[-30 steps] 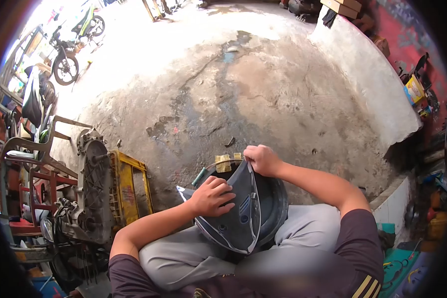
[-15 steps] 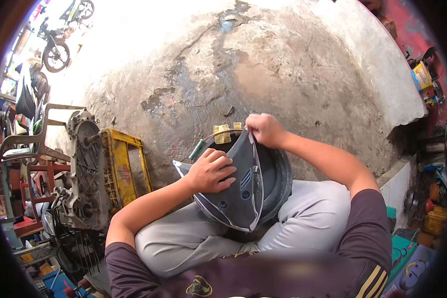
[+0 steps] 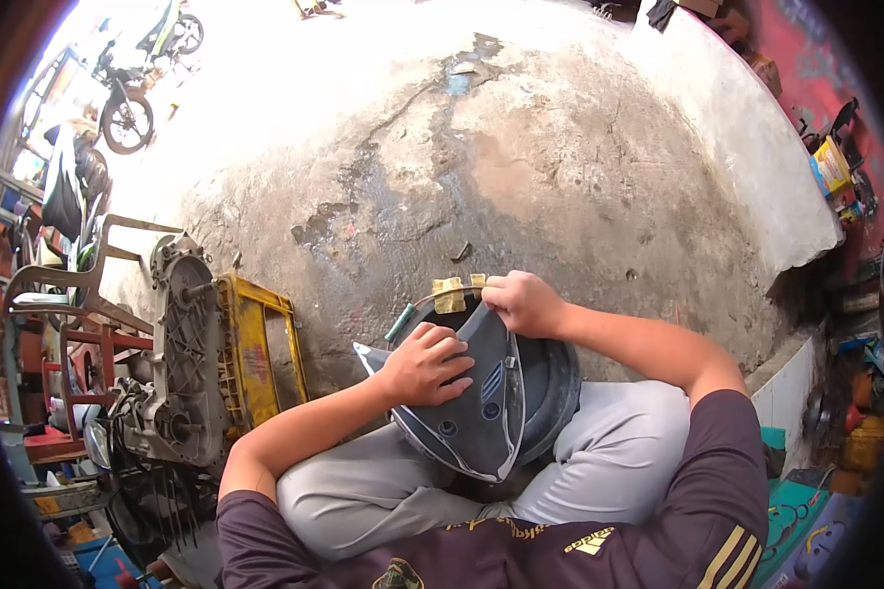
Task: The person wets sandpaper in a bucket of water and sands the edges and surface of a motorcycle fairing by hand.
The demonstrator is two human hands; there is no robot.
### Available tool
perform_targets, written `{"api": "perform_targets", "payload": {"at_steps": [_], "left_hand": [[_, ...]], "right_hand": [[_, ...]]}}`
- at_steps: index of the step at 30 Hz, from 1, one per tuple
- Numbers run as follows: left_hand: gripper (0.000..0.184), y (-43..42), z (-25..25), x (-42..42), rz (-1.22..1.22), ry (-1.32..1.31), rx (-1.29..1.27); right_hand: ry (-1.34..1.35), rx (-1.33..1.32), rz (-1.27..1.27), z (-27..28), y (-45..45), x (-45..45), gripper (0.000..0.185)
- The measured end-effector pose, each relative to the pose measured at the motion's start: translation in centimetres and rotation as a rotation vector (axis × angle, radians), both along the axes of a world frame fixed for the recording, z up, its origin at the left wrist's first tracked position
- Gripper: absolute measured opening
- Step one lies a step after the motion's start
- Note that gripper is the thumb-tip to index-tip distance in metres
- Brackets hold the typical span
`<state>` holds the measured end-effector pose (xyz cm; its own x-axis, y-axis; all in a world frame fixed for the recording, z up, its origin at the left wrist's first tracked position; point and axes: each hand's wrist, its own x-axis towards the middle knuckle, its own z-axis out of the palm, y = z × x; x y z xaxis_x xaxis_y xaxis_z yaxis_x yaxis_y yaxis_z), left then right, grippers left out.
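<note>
A dark grey pointed panel (image 3: pixel 481 417) with pale edges, blue stripes and two round marks lies tilted over a black bucket (image 3: pixel 552 422) between my crossed legs. My left hand (image 3: pixel 428 365) rests on the panel's left side, fingers spread over its surface. At its upper edge, my right hand (image 3: pixel 524 304) has its fingers closed on the panel's tip. Yellow block-like pieces (image 3: pixel 449 295) sit at the bucket's far rim, by a wire handle with a green grip (image 3: pixel 401 322). The bucket's inside is mostly hidden by the panel.
To my left stand a metal engine casing (image 3: pixel 182 358), a yellow crate (image 3: pixel 255 344) and a brown chair (image 3: pixel 54 285). A motorcycle wheel (image 3: pixel 128 120) is farther off. Rough concrete floor (image 3: pixel 550 196) stretches ahead, with a raised pale ledge (image 3: pixel 737 147) at right.
The view has tilted up slightly, so everything sits lower in it. My right hand has come down a little toward me with the panel's tip. My left hand stays on the panel.
</note>
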<state>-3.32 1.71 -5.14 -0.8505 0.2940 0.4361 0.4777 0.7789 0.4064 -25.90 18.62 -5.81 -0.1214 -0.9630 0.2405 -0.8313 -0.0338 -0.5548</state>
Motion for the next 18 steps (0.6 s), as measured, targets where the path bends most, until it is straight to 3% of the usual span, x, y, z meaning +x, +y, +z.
{"api": "perform_targets", "payload": {"at_steps": [14, 16, 18], "left_hand": [[0.029, 0.2, 0.0, 0.1, 0.013, -0.009, 0.014], [0.029, 0.2, 0.1, 0.0, 0.014, -0.016, 0.001], [0.029, 0.1, 0.1, 0.1, 0.004, -0.026, 0.009]], "right_hand": [[0.037, 0.100, -0.148, -0.6, -0.2, -1.2, 0.010], [0.084, 0.105, -0.132, -0.5, 0.0, 0.0, 0.010], [0.036, 0.045, 0.045, -0.3, 0.1, 0.9, 0.010]]}}
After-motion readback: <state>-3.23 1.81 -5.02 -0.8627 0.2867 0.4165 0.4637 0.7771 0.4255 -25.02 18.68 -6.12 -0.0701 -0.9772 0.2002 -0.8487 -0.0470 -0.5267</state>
